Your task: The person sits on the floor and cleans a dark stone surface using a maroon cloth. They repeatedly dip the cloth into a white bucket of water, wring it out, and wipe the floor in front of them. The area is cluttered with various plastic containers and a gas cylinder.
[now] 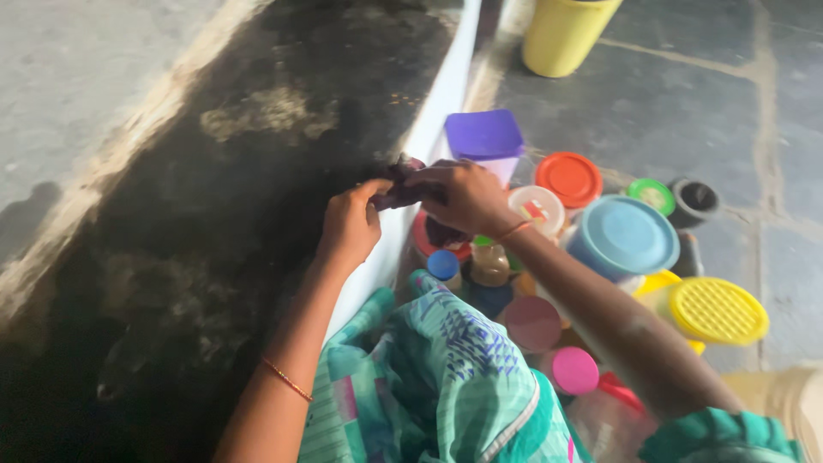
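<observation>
Hands meet in the middle of my head view, over the white edge [420, 137] that runs between the dark stained slab [231, 171] and the grey stone floor [686, 120]. Between them sits a small dark purple crumpled piece, cloth by the look of it [396, 184], just above that edge. I cannot tell its exact shape, since fingers cover much of it.

My left hand [350, 225] comes up from below with its fingers curled close, pinching the near end of the dark piece. My right hand [463, 195] reaches across from the right, fingers bent down over the top of the same piece, so both hands grip it and almost touch each other. A thin bangle rings each forearm.

Just beyond the right hand stands a clear plastic box with a square purple lid [484, 135]. To the right, on the floor, a crowd of round plastic containers sits close together: an orange lid [569, 178], a large light blue lid [624, 235], a yellow ribbed lid [717, 310], a pink lid [574, 370]. A yellow plastic tub [566, 33] stands well apart at the top. Teal patterned fabric [437, 377] fills the bottom.
</observation>
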